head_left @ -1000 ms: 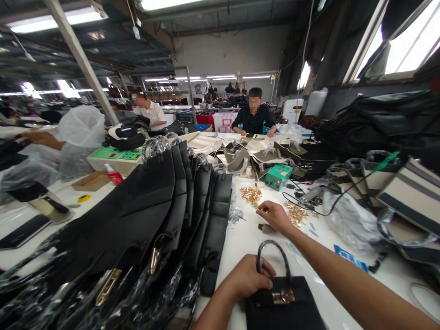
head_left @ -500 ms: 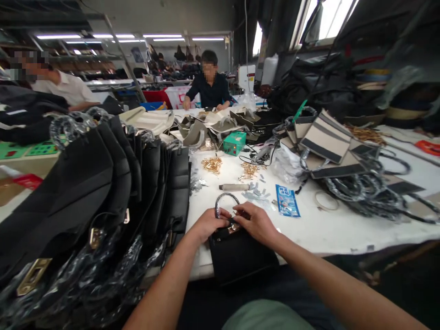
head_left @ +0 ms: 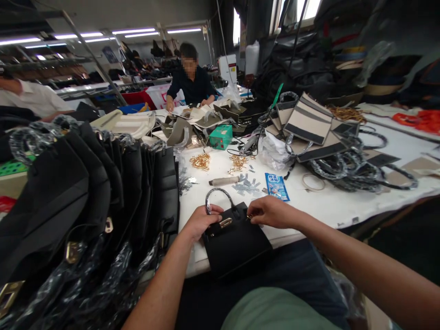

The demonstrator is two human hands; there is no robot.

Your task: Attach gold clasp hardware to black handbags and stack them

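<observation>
Just right of a row of black bags [head_left: 99, 178], a black handbag [head_left: 237, 245], likely light and semi-stiff, best gripped beside its handle [head_left: 207, 201], is pinched there by the left hand [head_left: 202, 221] while the right hand [head_left: 271, 211] apparently pinches a small gold fitting [head_left: 248, 217].

Nothing reads for certain; the blue packet [head_left: 277, 189], between three and four o'clock from the view's centre, bears white characters [head_left: 273, 179] too blurred to decipher
</observation>
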